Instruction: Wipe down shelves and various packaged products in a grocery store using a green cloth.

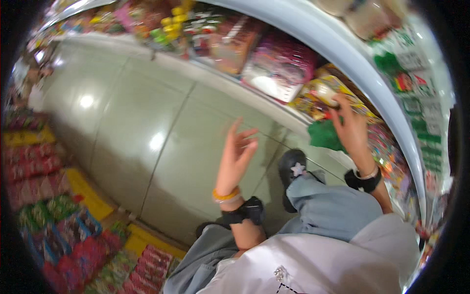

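My left hand (pixel 238 150) is raised over the tiled floor with its fingers apart and nothing in them. My right hand (pixel 349 126) reaches to the low shelf. Its fingertips are at a small white item (pixel 326 93), which lies over a yellow printed package (pixel 339 86); blur hides whether the fingers grip it. Beside and partly under the right hand is a green packet (pixel 325 135). A pink and white package (pixel 281 66) lies on the shelf to the left of the yellow one.
A curved pale shelf edge (pixel 330 36) arches over the low shelf, with green and white packets (pixel 411 73) above it. Rows of colourful packets (pixel 73 228) stand at the lower left behind yellow strips (pixel 88 193). A black shoe (pixel 292 165) is on the floor (pixel 176 106) between my hands.
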